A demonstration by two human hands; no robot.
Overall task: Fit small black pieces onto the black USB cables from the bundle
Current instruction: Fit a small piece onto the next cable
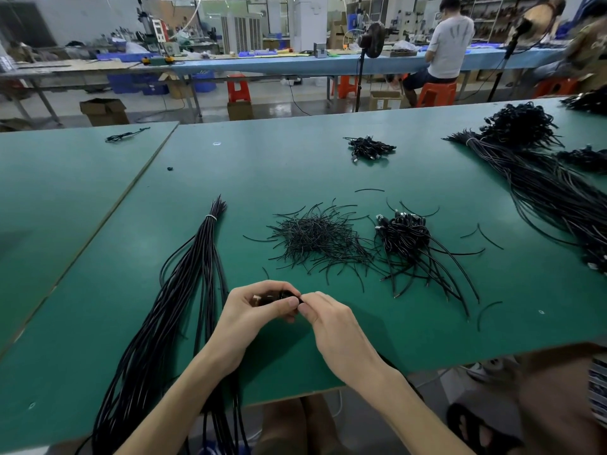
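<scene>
My left hand (254, 311) curls round the dark end of a black cable (272, 298) above the green table (98, 257). My right hand (325, 315) meets it from the right, thumb and forefinger pinching something small and black at the cable's tip; the piece itself is mostly hidden by my fingers. A tied bundle of long black cables (197, 274) lies to the left and runs off the front edge. A loose heap of thin short black pieces (315, 239) sits just beyond my hands.
A pile of cables with plugs (407, 238) lies right of the heap, a smaller pile (369, 148) farther back, and big bundles (532, 178) at the far right. A person (446, 44) sits at a blue bench behind. Someone's knee (558, 405) is at lower right.
</scene>
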